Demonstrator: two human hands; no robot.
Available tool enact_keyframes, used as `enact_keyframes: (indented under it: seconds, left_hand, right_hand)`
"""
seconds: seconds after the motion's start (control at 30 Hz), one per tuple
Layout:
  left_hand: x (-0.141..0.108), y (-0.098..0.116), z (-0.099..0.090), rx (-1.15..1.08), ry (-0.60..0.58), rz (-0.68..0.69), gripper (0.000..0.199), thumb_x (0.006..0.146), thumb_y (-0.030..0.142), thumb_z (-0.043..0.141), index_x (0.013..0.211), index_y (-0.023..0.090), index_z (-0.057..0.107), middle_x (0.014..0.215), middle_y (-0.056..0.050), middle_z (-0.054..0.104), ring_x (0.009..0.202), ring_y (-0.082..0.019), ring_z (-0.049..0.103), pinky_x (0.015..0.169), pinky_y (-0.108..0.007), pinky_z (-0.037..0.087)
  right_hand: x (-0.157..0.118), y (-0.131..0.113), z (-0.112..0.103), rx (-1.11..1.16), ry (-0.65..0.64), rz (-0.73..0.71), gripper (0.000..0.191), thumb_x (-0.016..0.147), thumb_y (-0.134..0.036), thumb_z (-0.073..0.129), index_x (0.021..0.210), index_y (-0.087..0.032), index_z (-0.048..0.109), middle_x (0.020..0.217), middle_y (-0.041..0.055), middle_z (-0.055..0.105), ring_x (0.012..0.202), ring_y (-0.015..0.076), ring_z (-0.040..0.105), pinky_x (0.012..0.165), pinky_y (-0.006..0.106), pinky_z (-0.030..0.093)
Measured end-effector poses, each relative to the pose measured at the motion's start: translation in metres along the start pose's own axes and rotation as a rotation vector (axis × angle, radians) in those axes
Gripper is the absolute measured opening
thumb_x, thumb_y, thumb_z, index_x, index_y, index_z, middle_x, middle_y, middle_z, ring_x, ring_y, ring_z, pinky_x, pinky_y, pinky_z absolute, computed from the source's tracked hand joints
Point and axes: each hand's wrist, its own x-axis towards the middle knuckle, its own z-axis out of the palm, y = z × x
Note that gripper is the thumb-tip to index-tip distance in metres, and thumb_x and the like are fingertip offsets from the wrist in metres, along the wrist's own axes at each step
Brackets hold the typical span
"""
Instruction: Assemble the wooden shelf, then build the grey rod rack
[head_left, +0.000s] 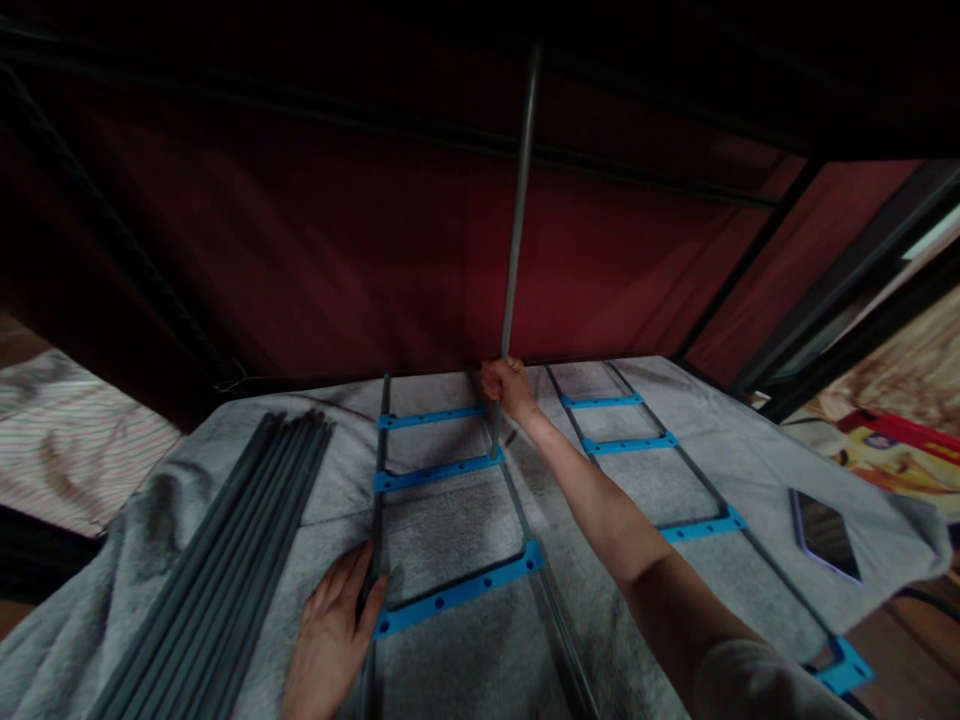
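Wrapped round a long grey rod, my right hand is closed in a fist low on it. The rod stands nearly upright, its lower end at the right end of a blue crosspiece. This crosspiece belongs to a ladder-like frame of grey rods and blue pieces lying on the cloth. My left hand rests at the frame's left side rod, fingers stretched out and thumb apart. The thumb lies by the left end of the nearest blue crosspiece.
Several loose grey rods lie bundled on the grey cloth at left. A second ladder-like frame lies at right, beside a phone. Behind rises a dark red panel with dark bars. A red and yellow package lies far right.
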Motion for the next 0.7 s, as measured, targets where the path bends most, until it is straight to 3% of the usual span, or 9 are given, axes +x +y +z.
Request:
enact_keyframes:
  seconds: [0.33, 0.7]
  left_hand:
    - [-0.001, 0.0, 0.001, 0.017, -0.003, -0.007, 0.055, 0.09, 0.051, 0.043, 0.136, 0.023, 0.053, 0.133, -0.008, 0.062, 0.126, -0.029, 0.053, 0.107, -0.052, 0.043]
    - [0.004, 0.005, -0.004, 0.007, 0.02, -0.001, 0.05, 0.091, 0.047, 0.043, 0.129, 0.019, 0.059, 0.13, -0.01, 0.064, 0.124, -0.027, 0.057, 0.106, -0.049, 0.046]
  right_hand:
    - [0.003, 0.006, -0.002, -0.025, -0.021, 0.006, 0.046, 0.071, -0.051, 0.062, 0.052, -0.025, 0.03, 0.044, -0.0086, 0.026, 0.039, 0.0065, 0.019, 0.036, 0.022, 0.019]
    - [-0.012, -0.007, 0.022, -0.245, 0.252, -0.055, 0.037, 0.076, -0.049, 0.052, 0.052, -0.025, 0.036, 0.041, -0.0085, 0.032, 0.041, 0.0104, 0.029, 0.042, 0.023, 0.025]
